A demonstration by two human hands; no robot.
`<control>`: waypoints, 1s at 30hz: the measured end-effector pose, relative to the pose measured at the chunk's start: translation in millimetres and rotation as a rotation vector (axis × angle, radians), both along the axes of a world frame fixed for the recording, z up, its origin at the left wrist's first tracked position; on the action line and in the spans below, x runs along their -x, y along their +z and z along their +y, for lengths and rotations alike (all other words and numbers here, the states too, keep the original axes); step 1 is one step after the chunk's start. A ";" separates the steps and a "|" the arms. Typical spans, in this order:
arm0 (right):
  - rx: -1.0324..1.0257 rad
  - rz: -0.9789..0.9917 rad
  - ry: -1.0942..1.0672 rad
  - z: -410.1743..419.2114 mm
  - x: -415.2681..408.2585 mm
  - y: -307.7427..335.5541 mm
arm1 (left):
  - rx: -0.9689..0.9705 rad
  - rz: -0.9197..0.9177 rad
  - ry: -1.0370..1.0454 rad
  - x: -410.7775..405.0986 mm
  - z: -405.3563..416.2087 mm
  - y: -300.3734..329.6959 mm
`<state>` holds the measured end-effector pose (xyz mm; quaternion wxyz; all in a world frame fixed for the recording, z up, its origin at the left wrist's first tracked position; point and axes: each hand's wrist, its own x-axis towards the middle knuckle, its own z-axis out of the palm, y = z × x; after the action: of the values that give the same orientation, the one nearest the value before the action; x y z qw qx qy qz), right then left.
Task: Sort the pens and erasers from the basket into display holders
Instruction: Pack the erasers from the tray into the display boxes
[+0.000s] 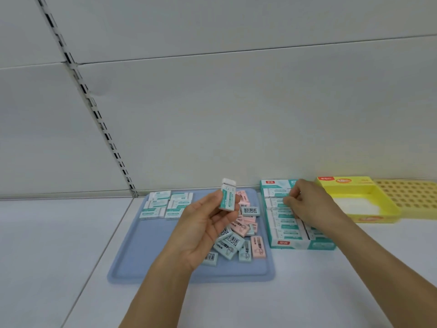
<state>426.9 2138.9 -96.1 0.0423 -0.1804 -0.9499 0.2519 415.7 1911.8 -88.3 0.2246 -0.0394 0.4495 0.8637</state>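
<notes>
A white eraser in a teal sleeve (227, 196) is held upright above a blue tray (132, 256), pinched between the thumb and fingertips of the left hand (203, 229), whose palm is turned toward the camera. The right hand (307, 204) is lowered into a teal display box (305, 245) just right of the tray, its fingers curled and pinched on one of the teal-sleeved erasers (282, 227) packed there in rows; exactly which eraser is gripped cannot be told, since the fingers cover it.

On the tray, a loose heap of pink and pale blue erasers (238, 242) is seen, several with barcodes facing up, partly hidden behind the left hand. At the tray's far left corner, a small group of teal-sleeved erasers (165, 204) is laid flat in two short columns.

To the right of the teal box, a yellow display box (361, 200) is set against the back wall, with something white visible inside it. Beside that, at the frame's right edge, a yellow holder with a grid of round holes (409, 195) is seen.

Everything is carried on a white counter (59, 245), backed by pale wall panels and a slotted metal upright (94, 110).
</notes>
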 end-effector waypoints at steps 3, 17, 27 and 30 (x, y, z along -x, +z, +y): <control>-0.054 0.142 -0.013 -4.9 -6.3 3.6 | -0.052 -0.003 -0.013 -1.5 6.2 0.8; 0.435 0.421 0.197 9.6 -30.8 34.2 | 0.251 0.403 -0.207 -1.1 79.6 14.0; 0.423 0.347 0.057 51.8 -26.0 15.0 | 1.053 0.912 -0.191 -0.3 90.4 -0.7; 0.141 0.193 0.108 62.0 -19.7 6.0 | 1.512 1.274 -0.379 -1.1 80.2 -18.1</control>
<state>446.6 2200.9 -90.1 0.1068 -0.1064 -0.9296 0.3363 416.8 1992.0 -106.5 -0.0079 0.3698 0.9148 0.1620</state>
